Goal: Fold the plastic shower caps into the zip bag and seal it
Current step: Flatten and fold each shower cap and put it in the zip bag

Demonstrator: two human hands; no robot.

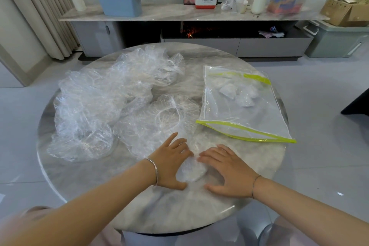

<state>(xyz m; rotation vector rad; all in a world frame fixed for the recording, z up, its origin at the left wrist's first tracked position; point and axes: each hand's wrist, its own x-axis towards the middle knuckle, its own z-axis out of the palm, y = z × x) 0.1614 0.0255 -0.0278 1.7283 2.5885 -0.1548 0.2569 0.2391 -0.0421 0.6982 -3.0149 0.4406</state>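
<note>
Round and marbled, the surface (pixel 139 205) before us carries the whole job, and we judge it barely begun. On the right lies the zip bag (pixel 249 118), its green-edged mouth gaping toward us, unsealed, with only a few folded caps (pixel 237 94) inside. A big loose pile of shower caps (pixel 99 102) sprawls on the left, unfolded. Near us, our left hand (pixel 171 163) and right hand (pixel 227 171) press one half-folded cap (pixel 192 171) between them, fingers straight and spread, gripping nothing.
</note>
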